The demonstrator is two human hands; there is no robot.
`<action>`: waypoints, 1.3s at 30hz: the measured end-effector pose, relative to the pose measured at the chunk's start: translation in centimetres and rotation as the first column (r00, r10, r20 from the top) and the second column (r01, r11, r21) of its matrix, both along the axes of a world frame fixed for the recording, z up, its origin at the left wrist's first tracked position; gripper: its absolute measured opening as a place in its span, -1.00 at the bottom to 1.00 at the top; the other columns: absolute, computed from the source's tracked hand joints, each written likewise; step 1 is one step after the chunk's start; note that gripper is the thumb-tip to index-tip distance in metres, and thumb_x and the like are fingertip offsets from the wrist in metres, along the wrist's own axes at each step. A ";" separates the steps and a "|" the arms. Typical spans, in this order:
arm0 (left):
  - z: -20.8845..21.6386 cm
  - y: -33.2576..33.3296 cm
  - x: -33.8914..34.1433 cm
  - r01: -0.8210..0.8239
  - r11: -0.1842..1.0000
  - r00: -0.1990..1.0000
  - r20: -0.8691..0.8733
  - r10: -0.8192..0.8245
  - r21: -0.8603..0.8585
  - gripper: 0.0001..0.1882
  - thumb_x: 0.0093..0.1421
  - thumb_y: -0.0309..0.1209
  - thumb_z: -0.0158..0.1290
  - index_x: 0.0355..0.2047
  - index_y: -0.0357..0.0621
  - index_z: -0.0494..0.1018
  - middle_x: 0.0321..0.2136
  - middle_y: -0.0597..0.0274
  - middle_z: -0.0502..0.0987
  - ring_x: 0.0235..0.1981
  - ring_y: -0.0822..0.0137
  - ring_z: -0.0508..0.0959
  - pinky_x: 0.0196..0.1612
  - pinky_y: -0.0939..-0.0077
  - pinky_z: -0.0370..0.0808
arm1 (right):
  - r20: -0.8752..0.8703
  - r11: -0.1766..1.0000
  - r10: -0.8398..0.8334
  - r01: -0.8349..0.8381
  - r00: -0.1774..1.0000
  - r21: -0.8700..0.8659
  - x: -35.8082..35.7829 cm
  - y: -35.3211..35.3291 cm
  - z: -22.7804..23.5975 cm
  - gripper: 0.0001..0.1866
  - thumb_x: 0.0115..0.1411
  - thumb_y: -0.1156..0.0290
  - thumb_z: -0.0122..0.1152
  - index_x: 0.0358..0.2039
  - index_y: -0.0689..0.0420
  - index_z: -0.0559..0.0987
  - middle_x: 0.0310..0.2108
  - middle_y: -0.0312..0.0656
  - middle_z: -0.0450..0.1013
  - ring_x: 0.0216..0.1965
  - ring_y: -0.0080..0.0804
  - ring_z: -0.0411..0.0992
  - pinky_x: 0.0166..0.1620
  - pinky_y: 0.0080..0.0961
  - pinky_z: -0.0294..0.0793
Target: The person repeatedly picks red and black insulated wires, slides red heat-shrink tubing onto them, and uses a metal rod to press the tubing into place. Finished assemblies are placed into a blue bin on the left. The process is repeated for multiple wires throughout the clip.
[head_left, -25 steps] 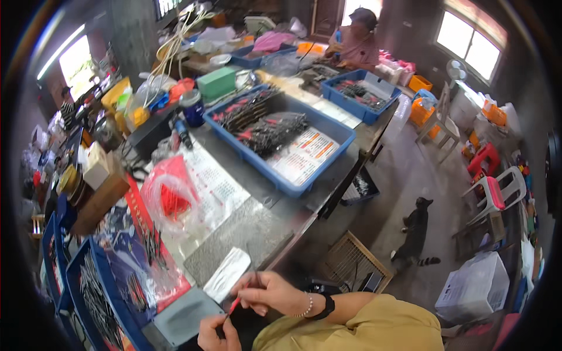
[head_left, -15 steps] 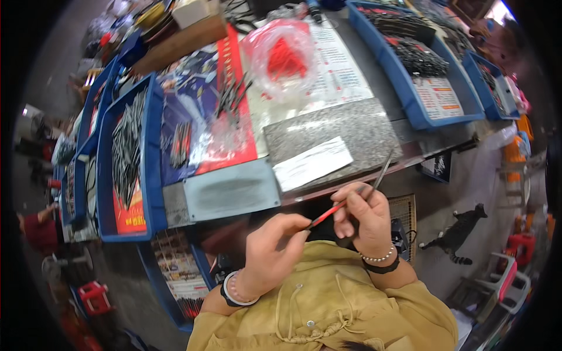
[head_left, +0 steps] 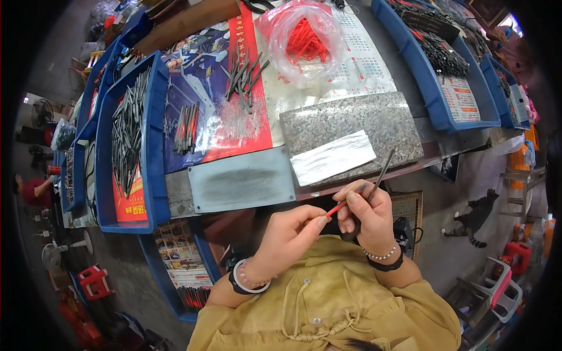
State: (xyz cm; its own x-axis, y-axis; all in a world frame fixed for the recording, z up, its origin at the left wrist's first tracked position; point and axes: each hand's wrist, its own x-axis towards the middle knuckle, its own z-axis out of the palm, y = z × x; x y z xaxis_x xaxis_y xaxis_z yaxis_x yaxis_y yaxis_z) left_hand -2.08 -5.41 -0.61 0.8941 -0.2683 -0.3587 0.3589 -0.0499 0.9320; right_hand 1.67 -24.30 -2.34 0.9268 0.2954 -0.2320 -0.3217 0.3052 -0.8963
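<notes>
Head view: one slim, straight red stick (head_left: pixel 335 209), dark at its upper tip, slants between the hands, near the mustard-yellow cloth garment (head_left: pixel 304 295); left hand (head_left: pixel 288 240), thumb and forefinger clamped on its lower end; right hand (head_left: pixel 369 217), fingers curled around stick and thin, dark, pointed rod (head_left: pixel 384 168).

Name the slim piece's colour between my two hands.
Red on the slim piece, best in the head view.

Wide head-height fisheye, facing down
</notes>
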 end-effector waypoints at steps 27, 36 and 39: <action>0.0 0.6 -1.2 -0.078 0.997 0.991 -0.107 0.078 -0.001 -0.79 0.35 -0.46 -0.02 -0.14 -0.34 0.53 -0.61 0.47 0.41 -0.59 0.70 0.31 -0.53 0.70 0.25 | -0.128 0.993 -0.022 0.006 0.992 -0.119 0.4 1.2 0.5 -0.86 0.32 0.47 0.11 -0.23 0.29 0.54 -0.57 -0.23 0.47 -0.69 -0.65 0.33 -0.60 -0.70 0.31; 0.5 0.6 -2.1 -0.136 0.984 0.979 -0.168 0.115 -0.116 -0.81 0.33 -0.50 0.00 -0.15 -0.34 0.53 -0.61 0.44 0.40 -0.58 0.71 0.28 -0.53 0.70 0.23 | -0.113 0.999 0.023 -0.025 0.993 -0.019 0.0 0.1 0.5 -0.82 0.35 0.45 0.11 -0.17 0.29 0.58 -0.52 -0.21 0.53 -0.64 -0.69 0.34 -0.56 -0.74 0.31; 0.4 0.3 -2.3 -0.121 0.971 0.962 0.267 0.063 0.207 -0.83 0.25 -0.56 0.09 -0.15 -0.34 0.53 -0.61 0.32 0.45 -0.59 0.57 0.41 -0.52 0.63 0.31 | -0.035 0.999 0.029 -0.028 0.999 0.030 0.0 0.1 0.4 -0.81 0.36 0.46 0.08 -0.15 0.30 0.57 -0.49 -0.19 0.54 -0.63 -0.68 0.36 -0.55 -0.73 0.33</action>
